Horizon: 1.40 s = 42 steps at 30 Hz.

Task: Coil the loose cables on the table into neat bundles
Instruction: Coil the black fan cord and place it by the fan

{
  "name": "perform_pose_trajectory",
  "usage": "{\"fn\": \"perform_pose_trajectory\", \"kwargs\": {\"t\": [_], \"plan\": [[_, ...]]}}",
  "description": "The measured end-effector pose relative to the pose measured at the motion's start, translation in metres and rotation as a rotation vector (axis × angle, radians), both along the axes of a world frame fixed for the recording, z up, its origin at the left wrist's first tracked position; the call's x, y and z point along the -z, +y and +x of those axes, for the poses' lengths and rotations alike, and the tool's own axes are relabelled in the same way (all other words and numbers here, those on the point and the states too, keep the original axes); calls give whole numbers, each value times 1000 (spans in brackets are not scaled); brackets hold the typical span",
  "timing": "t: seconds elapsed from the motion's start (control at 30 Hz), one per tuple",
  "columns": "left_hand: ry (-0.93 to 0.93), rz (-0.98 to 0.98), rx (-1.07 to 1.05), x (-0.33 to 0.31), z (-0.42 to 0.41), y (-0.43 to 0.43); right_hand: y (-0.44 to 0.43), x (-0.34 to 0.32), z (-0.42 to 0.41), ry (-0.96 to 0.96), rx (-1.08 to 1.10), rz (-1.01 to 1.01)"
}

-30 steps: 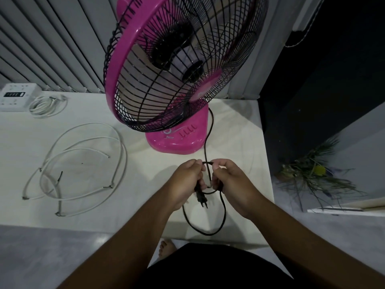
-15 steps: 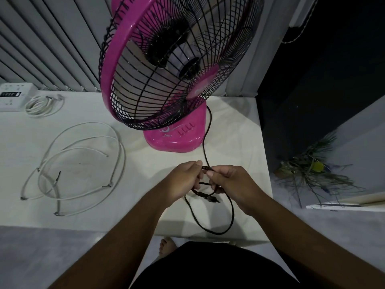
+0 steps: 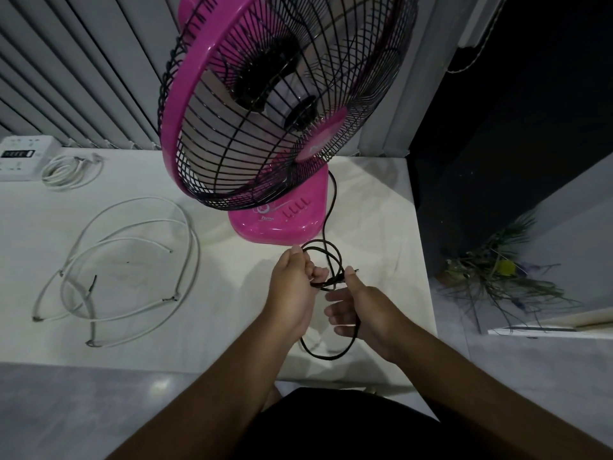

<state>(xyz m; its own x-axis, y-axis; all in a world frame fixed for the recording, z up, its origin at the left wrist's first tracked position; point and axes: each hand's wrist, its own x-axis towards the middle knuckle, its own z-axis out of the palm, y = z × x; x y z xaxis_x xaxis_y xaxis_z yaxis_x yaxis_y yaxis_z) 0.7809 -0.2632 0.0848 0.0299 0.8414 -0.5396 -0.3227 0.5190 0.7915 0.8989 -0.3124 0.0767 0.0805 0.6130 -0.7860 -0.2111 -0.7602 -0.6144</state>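
We see the person's left hand [image 3: 292, 290] over the front part of a white table top [image 3: 381, 210]. Its fingers are curled tightly round a thin black power cable [image 3: 329, 260]. The black cable makes a few small loops that rise out of this hand toward 12 o'clock, just in front of the base of a bright pink plastic table fan [image 3: 282, 224] with a black wire grille. From the loops one strand runs on at 12 o'clock along the right side of the fan base. Another strand drops toward 6 o'clock and turns in a wider loop below both hands, near the front edge of the table.

The right hand [image 3: 368, 313] is just beside the left one, at its 3 o'clock. Its fingers [image 3: 331, 315] are stretched loosely and apart from each other, pointing to 9 o'clock, and they are not closed round anything. Its thumb points to 12 o'clock, and the tip touches the cable just beside the small black plug [image 3: 352, 271]. We cannot tell if the thumb presses the cable against the hand.

At 9 o'clock from the hands, well apart, a long stiff white cable [image 3: 195, 250] lies on the table in wide, loose loops. At 10 o'clock, near the far edge, a small white cable coil [image 3: 61, 172] lies next to a white power strip [image 3: 23, 157]. Grey vertical blinds [image 3: 83, 61] hang behind the table. At 3 o'clock, on the floor, there is a bunch of dry plant stems [image 3: 497, 277].
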Motion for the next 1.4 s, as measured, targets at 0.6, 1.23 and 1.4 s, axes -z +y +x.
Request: {"fn": "perform_pose_trajectory", "kwargs": {"t": [0.6,1.23,1.4], "plan": [[492,79,551,1,6,-16,6,4,7,-115,212,246],[114,-372,144,22,-10,-36,16,2,9,147,444,294],[-196,-311,-18,25,-14,-26,12,4,8,19,327,288]]}}
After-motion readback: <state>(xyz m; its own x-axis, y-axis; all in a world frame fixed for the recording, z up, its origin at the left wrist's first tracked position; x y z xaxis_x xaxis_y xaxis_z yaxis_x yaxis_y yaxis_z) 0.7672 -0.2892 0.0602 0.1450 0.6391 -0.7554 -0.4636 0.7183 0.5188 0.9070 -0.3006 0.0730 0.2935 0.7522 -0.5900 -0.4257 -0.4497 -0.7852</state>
